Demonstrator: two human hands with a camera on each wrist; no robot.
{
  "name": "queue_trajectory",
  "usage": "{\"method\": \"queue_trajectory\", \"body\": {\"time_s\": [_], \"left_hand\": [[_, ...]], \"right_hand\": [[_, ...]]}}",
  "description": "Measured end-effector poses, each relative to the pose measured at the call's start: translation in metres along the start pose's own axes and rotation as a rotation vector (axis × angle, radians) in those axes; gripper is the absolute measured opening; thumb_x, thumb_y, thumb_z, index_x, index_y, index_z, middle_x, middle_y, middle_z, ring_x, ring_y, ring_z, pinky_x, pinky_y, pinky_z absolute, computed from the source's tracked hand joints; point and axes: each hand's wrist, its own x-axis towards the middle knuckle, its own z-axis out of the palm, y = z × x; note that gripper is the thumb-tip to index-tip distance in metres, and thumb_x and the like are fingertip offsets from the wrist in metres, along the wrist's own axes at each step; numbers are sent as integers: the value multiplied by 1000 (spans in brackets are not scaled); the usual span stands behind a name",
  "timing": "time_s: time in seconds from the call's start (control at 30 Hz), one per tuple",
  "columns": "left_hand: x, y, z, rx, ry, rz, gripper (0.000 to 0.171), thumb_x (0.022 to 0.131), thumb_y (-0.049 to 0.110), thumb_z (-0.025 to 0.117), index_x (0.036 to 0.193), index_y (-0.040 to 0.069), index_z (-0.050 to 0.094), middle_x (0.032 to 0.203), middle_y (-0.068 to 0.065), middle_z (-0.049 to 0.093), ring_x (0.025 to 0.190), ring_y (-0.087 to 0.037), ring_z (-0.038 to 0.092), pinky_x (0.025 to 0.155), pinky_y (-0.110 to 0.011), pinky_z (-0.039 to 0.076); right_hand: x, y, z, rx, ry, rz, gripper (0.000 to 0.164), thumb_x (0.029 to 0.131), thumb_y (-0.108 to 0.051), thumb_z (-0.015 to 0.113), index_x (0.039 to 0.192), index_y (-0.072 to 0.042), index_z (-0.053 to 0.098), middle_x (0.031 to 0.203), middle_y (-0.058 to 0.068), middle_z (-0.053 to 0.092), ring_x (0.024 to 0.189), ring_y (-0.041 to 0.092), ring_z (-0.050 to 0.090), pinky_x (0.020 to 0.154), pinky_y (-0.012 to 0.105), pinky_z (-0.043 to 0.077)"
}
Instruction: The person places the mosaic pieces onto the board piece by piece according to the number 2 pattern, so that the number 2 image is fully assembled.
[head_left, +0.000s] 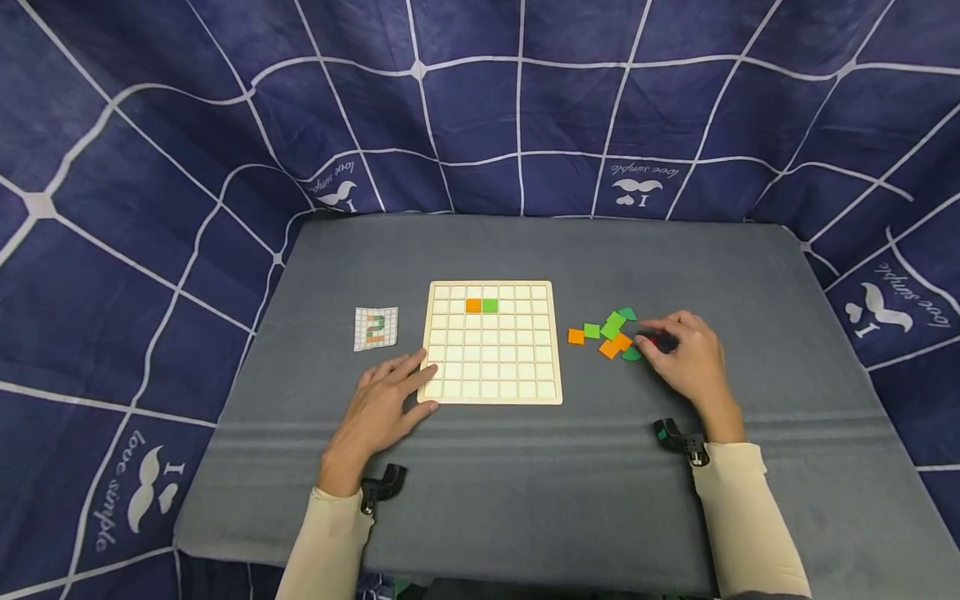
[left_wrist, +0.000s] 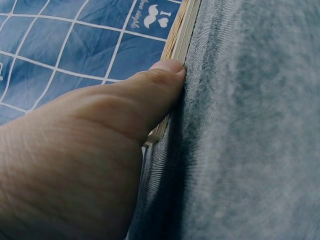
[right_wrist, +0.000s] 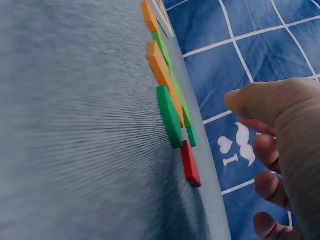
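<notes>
My left hand [head_left: 382, 408] lies at the lower left corner of the cream grid board [head_left: 491, 343], fingertips on its edge. In the left wrist view, the thumb [left_wrist: 145, 95] touches the board's side. An orange square tile [head_left: 473, 306] and a green square tile [head_left: 490, 306] sit side by side in the board's second row. My right hand [head_left: 692, 354] hovers over the right end of a loose group of tiles [head_left: 611, 326], fingers loosely bent, with no tile seen in them. Below it are a dark green rounded tile [right_wrist: 170, 117] and a red tile [right_wrist: 190, 164].
A small card [head_left: 376, 328] printed with a coloured figure like a 2 lies left of the board. Grey cloth [head_left: 525, 492] covers the table. A blue curtain [head_left: 480, 108] with white lines hangs behind and at the sides.
</notes>
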Motion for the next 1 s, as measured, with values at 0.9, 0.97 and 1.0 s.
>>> {"method": "queue_trajectory", "body": {"time_s": [0.9, 0.97, 1.0], "left_hand": [[2, 2, 0, 1, -1, 4, 60, 94, 48, 67, 148, 26, 53, 162, 0, 38, 144, -29, 40, 111, -58, 32], [1, 1, -1, 2, -3, 0, 60, 94, 49, 67, 149, 27, 52, 162, 0, 37, 145, -29, 40, 111, -58, 32], [0, 1, -1, 2, -4, 0, 61, 94, 49, 67, 149, 27, 52, 163, 0, 37, 145, -29, 40, 111, -58, 32]], "right_hand": [[-28, -15, 9, -208, -99, 105, 29, 74, -36, 89, 87, -13, 78, 79, 4, 63, 67, 19, 56, 59, 39, 45], [-28, -16, 9, -212, -100, 99, 28, 75, -35, 88, 87, -13, 77, 79, 4, 63, 66, 18, 55, 58, 38, 44], [-28, -16, 10, -209, -99, 95, 28, 75, -35, 88, 86, -13, 77, 78, 4, 62, 66, 19, 54, 58, 38, 44]]}}
